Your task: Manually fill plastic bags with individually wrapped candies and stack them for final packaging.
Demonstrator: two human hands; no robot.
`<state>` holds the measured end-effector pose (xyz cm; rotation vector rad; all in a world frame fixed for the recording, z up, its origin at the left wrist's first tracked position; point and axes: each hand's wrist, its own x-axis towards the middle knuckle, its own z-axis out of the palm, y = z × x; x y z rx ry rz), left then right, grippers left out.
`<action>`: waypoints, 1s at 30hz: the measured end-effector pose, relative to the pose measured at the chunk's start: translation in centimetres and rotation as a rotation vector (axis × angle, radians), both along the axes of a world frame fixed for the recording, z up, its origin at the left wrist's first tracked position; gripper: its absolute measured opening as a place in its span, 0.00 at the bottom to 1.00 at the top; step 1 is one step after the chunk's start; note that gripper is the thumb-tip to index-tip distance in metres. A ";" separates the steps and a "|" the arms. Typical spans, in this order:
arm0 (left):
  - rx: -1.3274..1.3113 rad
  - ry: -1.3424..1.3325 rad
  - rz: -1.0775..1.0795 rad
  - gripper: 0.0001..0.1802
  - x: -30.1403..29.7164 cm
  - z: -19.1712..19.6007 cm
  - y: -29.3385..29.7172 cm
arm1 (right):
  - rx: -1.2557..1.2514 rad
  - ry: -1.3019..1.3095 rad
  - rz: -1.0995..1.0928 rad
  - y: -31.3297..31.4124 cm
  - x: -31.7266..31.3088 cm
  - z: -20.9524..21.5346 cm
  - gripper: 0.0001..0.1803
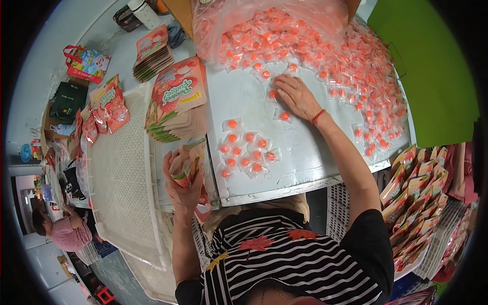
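Note:
My left hand [179, 190] is wrapped round a red and green stand-up pouch [188, 165], holding it upright at the table's left part with its mouth gaping. My right hand [300, 99] rests palm down on the white table, fingers stretched over it. One clear-wrapped orange-red candy [273, 94] shows by its fingertips, and another wrapped candy [284, 116] lies just below the hand. Between my hands sits a loose group of several wrapped candies [245, 161]. Farther back, a large heap of the same candies [305, 43] spills from a clear plastic bag [218, 30].
Flat pouches lie in a stack [178, 96] left of the candies, with a second stack [152, 56] behind. A white perforated tray [122, 168] stands at left. Filled pouches crowd a crate [417, 203] at right. A green panel [427, 71] borders the table. Another person [68, 231] is far left.

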<state>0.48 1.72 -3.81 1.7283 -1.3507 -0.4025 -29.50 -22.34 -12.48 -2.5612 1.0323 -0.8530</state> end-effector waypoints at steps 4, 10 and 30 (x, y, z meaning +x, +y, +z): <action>-0.061 -0.018 0.026 0.45 0.2 -0.4 0.6 | 0.035 -0.154 0.113 3.2 0.9 0.4 0.15; -0.065 -0.053 -0.021 0.45 0.4 -0.5 0.5 | 0.386 -0.352 -0.029 3.9 1.9 2.8 0.17; -0.128 -0.018 -0.050 0.42 -0.1 0.3 0.3 | -0.141 0.226 0.111 8.3 3.7 2.1 0.25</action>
